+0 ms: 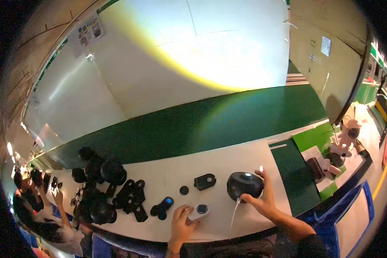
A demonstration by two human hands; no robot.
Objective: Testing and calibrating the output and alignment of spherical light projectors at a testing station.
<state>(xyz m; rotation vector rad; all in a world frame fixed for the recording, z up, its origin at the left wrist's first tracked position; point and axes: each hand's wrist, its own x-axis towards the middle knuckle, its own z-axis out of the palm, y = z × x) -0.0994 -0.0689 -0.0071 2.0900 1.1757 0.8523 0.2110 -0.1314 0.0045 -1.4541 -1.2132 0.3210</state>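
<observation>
My right hand (264,201) is closed round the side of a glossy black ball-shaped housing (241,187), thumb low and fingers at its right edge. A thin white cable (234,217) hangs below the ball toward the table. Lower left of it, my left hand (182,224) is curled, with thumb and fingers at a small white cylindrical piece (203,213) that has a dark round end. Left of that hand lies a black lobed part with a blue round spot (168,201). Beyond it are a small black disc (184,190) and a flat black bracket (205,181).
Several black balls (113,172) and black brackets (135,193) crowd the table's left. At far left another person's arm (59,202) works over small parts. A white astronaut-shaped figure (349,133) stands at right. A bright yellow-edged light circle (228,47) falls on the white panel behind.
</observation>
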